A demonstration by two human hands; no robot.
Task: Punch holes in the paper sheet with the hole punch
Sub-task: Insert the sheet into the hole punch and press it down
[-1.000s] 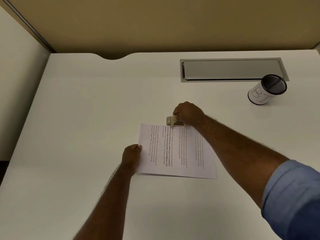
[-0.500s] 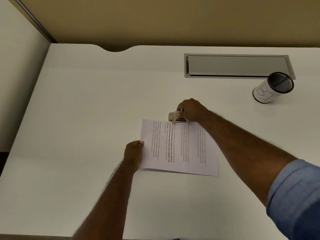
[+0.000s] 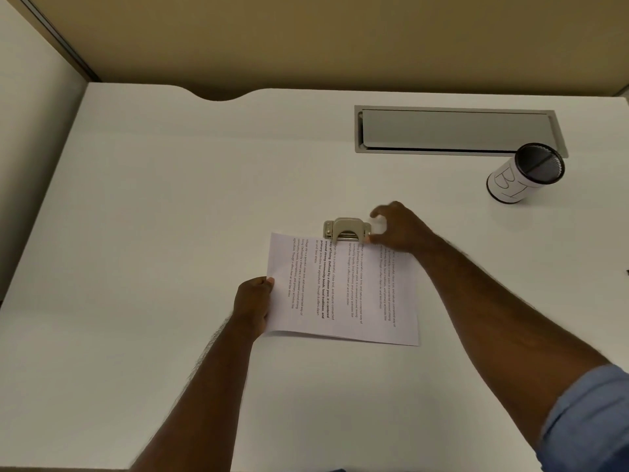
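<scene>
A printed paper sheet point(image 3: 360, 294) lies flat on the white desk point(image 3: 170, 216). Its far edge is slid into a small metal hole punch point(image 3: 346, 229), which stands at the middle of that edge with its lever up. My left hand point(image 3: 253, 303) pinches the sheet's left edge near the front corner. My right hand point(image 3: 396, 228) hovers just right of the punch, fingers loosely curled and spread, thumb tip close to the punch's right end, holding nothing.
A black mesh pen cup wrapped in white paper point(image 3: 524, 173) stands at the back right. A grey cable tray lid point(image 3: 456, 131) is set into the desk behind it. A tan partition point(image 3: 306, 39) closes the back, a white wall panel the left.
My right hand has lifted off the punch and moved to its right, uncovering the lever. The left hand keeps its hold on the sheet. The camera view has shifted slightly.
</scene>
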